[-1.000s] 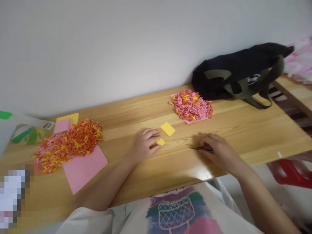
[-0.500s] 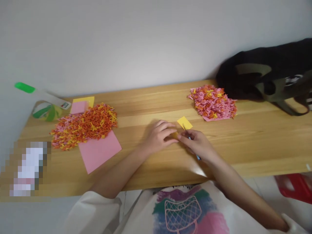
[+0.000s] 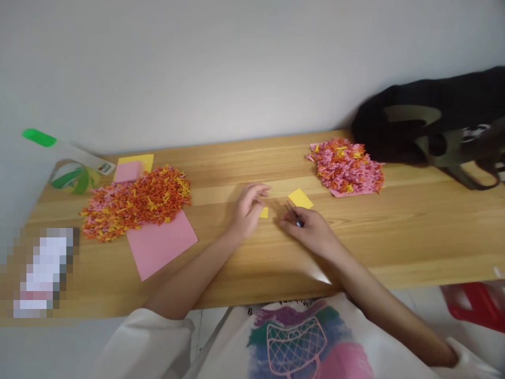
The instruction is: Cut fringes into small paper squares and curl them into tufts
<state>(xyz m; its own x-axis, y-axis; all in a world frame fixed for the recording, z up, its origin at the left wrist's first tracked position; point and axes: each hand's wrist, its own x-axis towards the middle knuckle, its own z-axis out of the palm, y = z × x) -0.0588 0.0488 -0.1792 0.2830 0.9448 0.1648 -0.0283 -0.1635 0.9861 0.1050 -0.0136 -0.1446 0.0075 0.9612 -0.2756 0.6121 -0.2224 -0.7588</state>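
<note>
My left hand (image 3: 248,208) hovers low over the wooden table with its fingers loosely curved and apart from the thumb. Just beside its thumb shows a small yellow paper piece (image 3: 264,212), which seems to lie on the table partly behind the hand. My right hand (image 3: 310,229) is closed around a slim pointed tool (image 3: 299,223) with thin dark tips facing up and left; blur hides its exact kind. A larger yellow paper square (image 3: 301,198) lies flat just beyond the right hand.
Small curled orange, pink and yellow pieces form one pile (image 3: 145,202) at left, by a pink sheet (image 3: 163,247), and another pile (image 3: 347,166) at right. A black bag (image 3: 442,116) leans at the back right. A green-ended white strip (image 3: 74,152) and a tape roll (image 3: 71,178) are back left.
My hands have come apart: the left has moved left and a little away from me, its fingers spreading. The small yellow paper piece now shows beside it. My right hand still holds the tool.
</note>
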